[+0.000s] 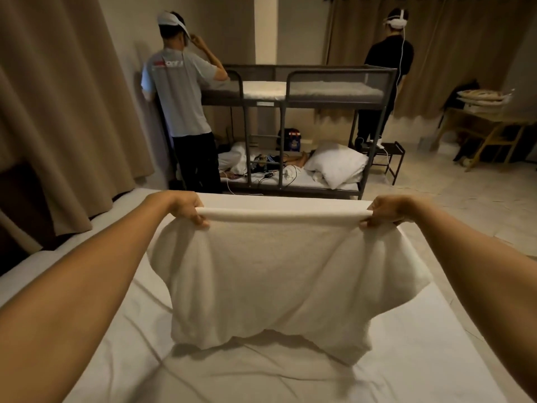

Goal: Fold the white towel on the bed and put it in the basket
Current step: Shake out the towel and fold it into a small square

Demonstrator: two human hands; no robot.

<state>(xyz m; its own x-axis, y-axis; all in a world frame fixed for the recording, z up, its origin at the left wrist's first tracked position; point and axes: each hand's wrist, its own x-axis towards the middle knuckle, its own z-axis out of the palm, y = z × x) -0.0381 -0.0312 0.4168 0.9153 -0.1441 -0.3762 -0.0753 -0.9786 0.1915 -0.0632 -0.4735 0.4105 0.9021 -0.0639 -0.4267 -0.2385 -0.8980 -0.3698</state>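
The white towel (270, 274) hangs stretched in the air above the bed (406, 367), its lower edge just over the sheet and casting a shadow there. My left hand (186, 209) pinches the top left corner. My right hand (386, 212) pinches the top right corner. Between the two hands the top edge is pulled taut and rolled slightly. Both arms reach forward at full length. No basket shows in this view.
A grey metal bunk bed (290, 91) stands beyond the foot of the bed, with a pillow (337, 167) and cables on its lower bunk. Two people with headsets stand at its ends. Curtains hang at left; a wooden table (488, 126) stands at right.
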